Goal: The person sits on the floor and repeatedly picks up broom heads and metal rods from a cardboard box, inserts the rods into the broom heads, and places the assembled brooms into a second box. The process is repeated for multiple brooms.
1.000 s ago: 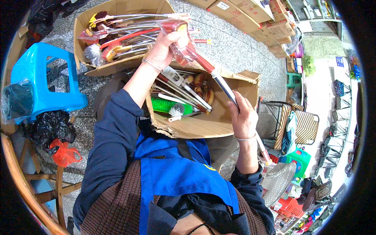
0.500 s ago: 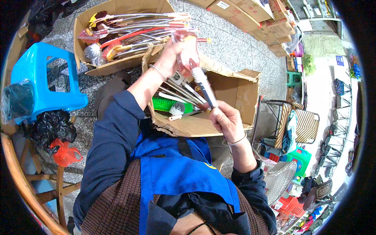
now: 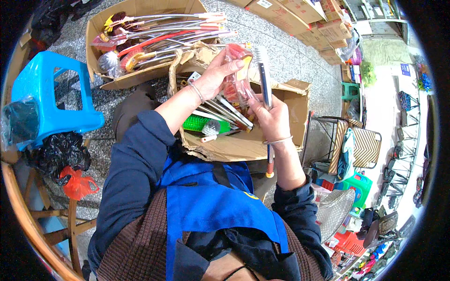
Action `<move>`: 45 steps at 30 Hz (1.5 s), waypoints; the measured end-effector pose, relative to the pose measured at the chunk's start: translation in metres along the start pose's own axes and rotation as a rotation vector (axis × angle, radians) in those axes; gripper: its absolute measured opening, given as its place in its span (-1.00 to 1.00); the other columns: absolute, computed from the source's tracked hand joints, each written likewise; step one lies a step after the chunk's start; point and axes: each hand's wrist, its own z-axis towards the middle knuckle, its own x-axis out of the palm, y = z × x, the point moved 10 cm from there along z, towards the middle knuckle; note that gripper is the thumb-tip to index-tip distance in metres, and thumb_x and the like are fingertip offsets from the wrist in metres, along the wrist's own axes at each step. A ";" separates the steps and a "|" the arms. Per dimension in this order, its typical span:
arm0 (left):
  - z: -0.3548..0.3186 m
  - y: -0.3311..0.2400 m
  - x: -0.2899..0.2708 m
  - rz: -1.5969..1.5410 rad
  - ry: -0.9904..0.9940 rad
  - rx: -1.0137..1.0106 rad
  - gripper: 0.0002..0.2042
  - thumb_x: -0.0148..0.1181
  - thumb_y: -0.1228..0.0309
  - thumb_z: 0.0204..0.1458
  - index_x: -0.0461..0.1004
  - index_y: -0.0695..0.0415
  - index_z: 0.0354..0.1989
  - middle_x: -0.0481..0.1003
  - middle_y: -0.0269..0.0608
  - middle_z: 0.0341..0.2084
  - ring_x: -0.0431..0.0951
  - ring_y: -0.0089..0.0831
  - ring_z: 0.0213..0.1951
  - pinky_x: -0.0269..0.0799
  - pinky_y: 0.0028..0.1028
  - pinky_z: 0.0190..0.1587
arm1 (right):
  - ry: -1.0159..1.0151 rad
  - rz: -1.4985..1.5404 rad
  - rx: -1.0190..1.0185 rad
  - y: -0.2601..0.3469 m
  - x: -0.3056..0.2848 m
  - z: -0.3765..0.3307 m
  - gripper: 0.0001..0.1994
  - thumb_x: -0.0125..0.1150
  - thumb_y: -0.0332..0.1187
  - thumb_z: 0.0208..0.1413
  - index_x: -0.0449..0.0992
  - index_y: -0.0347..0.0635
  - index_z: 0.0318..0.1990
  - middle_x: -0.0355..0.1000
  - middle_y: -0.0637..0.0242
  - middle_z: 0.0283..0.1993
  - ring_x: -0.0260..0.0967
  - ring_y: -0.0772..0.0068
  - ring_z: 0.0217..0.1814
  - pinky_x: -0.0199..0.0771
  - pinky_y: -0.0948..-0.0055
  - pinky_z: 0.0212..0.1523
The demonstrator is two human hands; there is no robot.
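My left hand is closed on a clear plastic-wrapped piece, red and yellow inside, that looks like a brush head. With the fingers of my right hand I pinch the lower end of that wrapping. Along the same hand runs a slim metal handle, nearly upright, its brown and orange end showing below the wrist. Both hands are above an open cardboard box. Inside it lie several metal handles, a green bristly brush and a whitish round brush.
Beyond, to the left, a second cardboard box holds several long-handled brushes. A blue plastic stool stands at the left, black and red bags beneath it. Stacked cartons line the far right; a folding chair stands at the right.
The metal handle has swung upright and away from the plastic-wrapped piece. My right hand has moved up and now also grips the wrapping's lower end. My left hand has shifted slightly right.
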 end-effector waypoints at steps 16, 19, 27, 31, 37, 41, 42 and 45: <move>-0.017 0.049 0.016 -0.340 0.099 -0.266 -0.56 0.14 0.07 0.09 0.33 0.03 0.07 0.49 -0.22 -0.14 0.54 -0.30 -0.13 0.52 -0.17 -0.10 | -0.267 -0.292 -0.176 0.029 -0.009 0.016 -0.80 0.25 -0.32 0.00 0.52 -0.26 -0.28 0.43 0.12 -0.60 0.46 0.23 -0.55 0.42 0.34 -0.45; -0.013 0.042 0.006 -0.258 0.043 -0.228 -0.55 0.13 0.04 0.09 0.34 0.07 0.04 0.49 -0.26 -0.17 0.51 -0.35 -0.11 0.47 -0.18 -0.04 | -0.276 -0.351 -0.153 0.030 -0.007 0.014 -0.77 0.26 -0.29 0.00 0.51 -0.24 -0.25 0.46 0.08 -0.54 0.47 0.10 -0.48 0.44 0.28 -0.41; -0.005 0.034 -0.020 -0.204 -0.169 -0.249 -0.79 0.18 0.41 0.06 0.43 0.13 -0.13 0.52 -0.28 -0.35 0.55 -0.44 -0.26 0.51 -0.45 -0.12 | -0.008 -0.445 -0.191 0.040 0.018 -0.003 -0.58 0.22 -0.04 0.05 0.42 -0.16 -0.08 0.48 0.05 -0.36 0.48 0.02 -0.31 0.45 0.19 -0.29; 0.000 0.007 -0.037 -0.203 -0.266 -0.122 -0.80 0.11 0.42 0.07 0.41 0.16 -0.15 0.51 -0.26 -0.37 0.54 -0.39 -0.31 0.54 -0.31 -0.21 | -0.049 -0.384 -0.105 0.033 -0.008 -0.019 -0.71 0.10 -0.18 0.18 0.33 -0.16 -0.09 0.40 0.15 -0.45 0.43 0.16 -0.42 0.41 0.27 -0.35; 0.002 -0.019 -0.043 -0.214 -0.288 0.070 -0.83 0.17 0.46 0.03 0.45 0.18 -0.20 0.53 -0.29 -0.39 0.57 -0.44 -0.33 0.52 -0.39 -0.23 | -0.081 -0.278 -0.145 0.012 -0.016 -0.050 -0.79 0.18 -0.45 0.11 0.43 -0.28 -0.11 0.39 0.18 -0.36 0.35 0.33 -0.39 0.40 0.44 -0.29; -0.002 -0.019 -0.051 -0.173 -0.382 0.088 -0.83 0.19 0.49 0.01 0.45 0.18 -0.20 0.53 -0.29 -0.38 0.57 -0.45 -0.33 0.50 -0.44 -0.21 | -0.086 -0.314 -0.218 0.004 -0.011 -0.061 -0.78 0.20 -0.43 0.09 0.44 -0.27 -0.11 0.42 0.14 -0.32 0.38 0.25 -0.36 0.41 0.41 -0.28; -0.002 -0.019 -0.053 -0.165 -0.402 0.087 -0.83 0.19 0.49 0.01 0.45 0.17 -0.21 0.53 -0.30 -0.38 0.57 -0.45 -0.33 0.50 -0.44 -0.22 | -0.084 -0.314 -0.235 0.004 -0.010 -0.062 -0.78 0.20 -0.42 0.09 0.44 -0.27 -0.11 0.41 0.14 -0.33 0.38 0.24 -0.36 0.41 0.40 -0.29; -0.001 -0.019 -0.054 -0.177 -0.395 0.081 -0.83 0.20 0.49 0.01 0.45 0.18 -0.21 0.53 -0.30 -0.39 0.57 -0.45 -0.35 0.51 -0.45 -0.23 | -0.070 -0.312 -0.237 0.000 -0.007 -0.064 -0.77 0.21 -0.41 0.09 0.44 -0.28 -0.12 0.39 0.14 -0.35 0.38 0.23 -0.35 0.40 0.39 -0.28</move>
